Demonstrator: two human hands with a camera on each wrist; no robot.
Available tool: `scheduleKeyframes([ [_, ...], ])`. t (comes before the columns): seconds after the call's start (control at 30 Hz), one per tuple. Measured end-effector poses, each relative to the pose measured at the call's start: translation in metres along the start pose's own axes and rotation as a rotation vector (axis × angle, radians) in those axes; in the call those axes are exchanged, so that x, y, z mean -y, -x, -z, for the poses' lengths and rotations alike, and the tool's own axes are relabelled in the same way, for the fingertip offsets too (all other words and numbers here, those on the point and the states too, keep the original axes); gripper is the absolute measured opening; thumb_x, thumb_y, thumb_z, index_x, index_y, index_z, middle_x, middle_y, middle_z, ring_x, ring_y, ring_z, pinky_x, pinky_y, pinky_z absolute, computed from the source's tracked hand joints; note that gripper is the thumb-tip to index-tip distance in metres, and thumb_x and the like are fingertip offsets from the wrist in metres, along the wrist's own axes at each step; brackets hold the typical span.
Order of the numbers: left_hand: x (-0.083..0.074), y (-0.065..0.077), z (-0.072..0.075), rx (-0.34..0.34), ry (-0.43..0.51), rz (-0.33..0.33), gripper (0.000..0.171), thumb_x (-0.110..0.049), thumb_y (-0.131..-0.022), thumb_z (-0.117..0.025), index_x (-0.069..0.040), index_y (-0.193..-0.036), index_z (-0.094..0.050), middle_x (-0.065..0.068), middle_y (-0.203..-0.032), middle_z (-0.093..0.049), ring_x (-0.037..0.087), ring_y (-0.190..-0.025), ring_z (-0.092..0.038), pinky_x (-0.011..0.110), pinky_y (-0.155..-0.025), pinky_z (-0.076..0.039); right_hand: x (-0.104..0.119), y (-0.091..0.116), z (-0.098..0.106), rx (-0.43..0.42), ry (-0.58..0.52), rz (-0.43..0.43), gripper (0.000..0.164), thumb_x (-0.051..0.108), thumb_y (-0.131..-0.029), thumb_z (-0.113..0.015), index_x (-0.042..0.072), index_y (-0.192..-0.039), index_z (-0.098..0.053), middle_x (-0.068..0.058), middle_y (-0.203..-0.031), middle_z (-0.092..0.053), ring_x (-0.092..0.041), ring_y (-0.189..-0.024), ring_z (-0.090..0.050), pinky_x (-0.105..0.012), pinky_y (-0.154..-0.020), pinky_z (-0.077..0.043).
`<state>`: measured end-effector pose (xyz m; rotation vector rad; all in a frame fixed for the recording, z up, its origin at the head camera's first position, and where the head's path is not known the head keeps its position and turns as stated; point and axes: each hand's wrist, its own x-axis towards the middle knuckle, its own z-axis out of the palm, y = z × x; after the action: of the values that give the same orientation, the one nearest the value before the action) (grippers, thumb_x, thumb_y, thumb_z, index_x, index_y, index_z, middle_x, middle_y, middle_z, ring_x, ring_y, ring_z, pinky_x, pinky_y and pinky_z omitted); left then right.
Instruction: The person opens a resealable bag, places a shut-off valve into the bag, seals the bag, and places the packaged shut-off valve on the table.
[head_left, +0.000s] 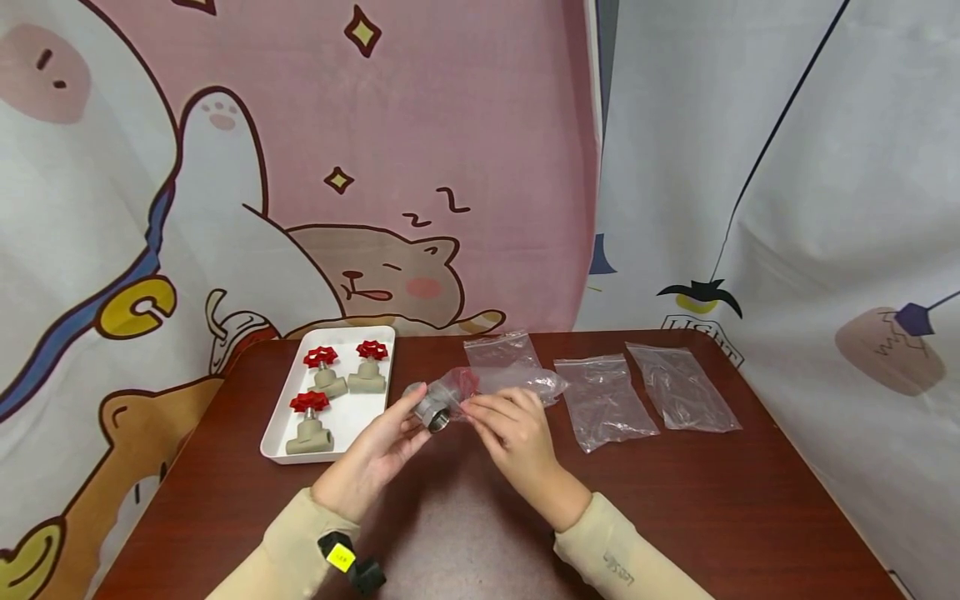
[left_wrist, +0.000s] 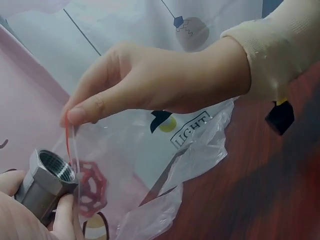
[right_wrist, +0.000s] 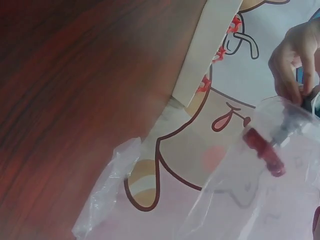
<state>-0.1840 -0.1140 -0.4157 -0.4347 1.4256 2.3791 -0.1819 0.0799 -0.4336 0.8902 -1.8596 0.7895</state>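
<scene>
My left hand [head_left: 375, 458] grips a metal valve [head_left: 433, 410] by its body, with a threaded open end facing out. The valve's red handwheel [left_wrist: 92, 187] lies inside a clear zip bag [right_wrist: 240, 200], seen through the plastic. Thumb and fingers of my right hand [head_left: 521, 433] pinch the bag's mouth, where a red strip shows in the left wrist view. The bag stretches away to the right of the valve, above the table.
At the left, a white tray [head_left: 367, 421] holds three beige valves with red handwheels, including a front one [head_left: 309, 435]. Clear bags lie on the brown table [head_left: 735, 517]: a back one [head_left: 498, 346], a middle one [head_left: 606, 404] and a right one [head_left: 684, 392]. A printed curtain [head_left: 465, 125] hangs behind.
</scene>
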Motion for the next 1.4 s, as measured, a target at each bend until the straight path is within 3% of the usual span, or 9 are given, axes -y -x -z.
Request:
scheduleKeyframes([
  [0.3,0.013,0.000,-0.007,-0.015,0.125,0.007,0.054,-0.027,-0.095,-0.056,0.005,-0.132,-0.033,0.013,-0.115,-0.044,0.010,-0.092,-0.058,0.020,-0.089,-0.050,0.003,-0.002,-0.002,-0.009,-0.021,0.045,0.019,0.009,-0.072,-0.077,0.011,-0.091,-0.076,0.001,-0.089,-0.073,-0.016,-0.083,-0.061,-0.034,-0.077,-0.043],
  [0.47,0.015,0.002,-0.012,-0.063,0.206,0.011,0.045,-0.034,-0.092,-0.060,0.001,-0.115,-0.042,0.008,-0.111,-0.042,0.008,-0.089,-0.055,0.017,-0.085,-0.050,0.003,-0.002,-0.002,-0.005,-0.017,0.047,0.015,0.011,-0.076,-0.076,0.011,-0.091,-0.076,0.001,-0.089,-0.073,-0.016,-0.083,-0.061,-0.035,-0.078,-0.043],
  [0.67,0.017,0.002,-0.017,-0.058,0.203,-0.003,0.040,-0.036,-0.092,-0.059,-0.003,-0.110,-0.046,0.004,-0.103,-0.048,0.005,-0.087,-0.056,0.015,-0.083,-0.050,0.006,-0.002,-0.004,-0.022,-0.004,0.050,0.011,0.013,-0.080,-0.073,0.011,-0.091,-0.076,0.001,-0.089,-0.073,-0.016,-0.082,-0.060,-0.035,-0.079,-0.043],
  [0.83,0.023,0.005,-0.019,-0.023,0.122,-0.025,0.061,-0.037,-0.094,-0.056,0.005,-0.134,-0.036,0.016,-0.125,-0.047,0.018,-0.116,-0.051,0.027,-0.104,-0.039,0.007,-0.005,-0.006,-0.027,-0.005,-0.016,0.010,0.013,-0.080,-0.073,0.010,-0.089,-0.076,0.001,-0.088,-0.073,-0.016,-0.083,-0.060,-0.035,-0.078,-0.041],
  [0.93,0.026,0.008,-0.020,-0.009,0.034,-0.066,0.073,-0.042,-0.094,-0.055,0.009,-0.139,-0.030,0.027,-0.135,-0.043,0.028,-0.126,-0.046,0.039,-0.108,-0.035,0.008,-0.006,-0.006,-0.027,-0.029,-0.070,0.010,0.011,-0.078,-0.075,0.009,-0.088,-0.076,0.000,-0.087,-0.073,-0.017,-0.082,-0.060,-0.036,-0.078,-0.041],
  [1.0,0.028,0.009,-0.021,-0.040,-0.046,-0.078,0.073,-0.047,-0.091,-0.057,0.008,-0.135,-0.036,0.022,-0.124,-0.056,0.026,-0.114,-0.056,0.037,-0.101,-0.044,0.009,-0.006,-0.005,-0.026,-0.046,-0.097,0.010,0.011,-0.077,-0.075,0.009,-0.086,-0.075,0.000,-0.086,-0.073,-0.017,-0.082,-0.060,-0.036,-0.077,-0.040],
  [1.07,0.030,0.010,-0.021,-0.080,-0.136,-0.084,0.067,-0.051,-0.089,-0.058,0.003,-0.126,-0.043,0.011,-0.103,-0.067,0.016,-0.092,-0.063,0.030,-0.084,-0.051,0.009,-0.006,-0.005,-0.024,-0.064,-0.121,0.009,0.010,-0.077,-0.075,0.009,-0.086,-0.075,0.000,-0.085,-0.073,-0.017,-0.081,-0.060,-0.035,-0.077,-0.040],
  [1.17,0.031,0.011,-0.022,-0.137,-0.259,-0.092,0.054,-0.055,-0.088,-0.057,-0.005,-0.108,-0.047,-0.006,-0.077,-0.064,0.007,-0.068,-0.057,0.024,-0.062,-0.043,0.010,-0.007,-0.004,-0.019,-0.081,-0.147,0.007,0.012,-0.078,-0.075,0.010,-0.085,-0.075,0.001,-0.084,-0.073,-0.016,-0.081,-0.060,-0.034,-0.075,-0.039],
  [1.4,0.033,0.012,-0.023,-0.186,-0.519,-0.238,0.049,-0.055,-0.093,-0.047,-0.006,-0.095,-0.049,0.001,-0.083,-0.057,0.014,-0.075,-0.051,0.027,-0.062,-0.039,0.009,-0.009,-0.003,-0.026,-0.122,-0.210,0.008,0.012,-0.078,-0.075,0.011,-0.086,-0.075,0.003,-0.082,-0.072,-0.014,-0.079,-0.059,-0.032,-0.073,-0.036],
])
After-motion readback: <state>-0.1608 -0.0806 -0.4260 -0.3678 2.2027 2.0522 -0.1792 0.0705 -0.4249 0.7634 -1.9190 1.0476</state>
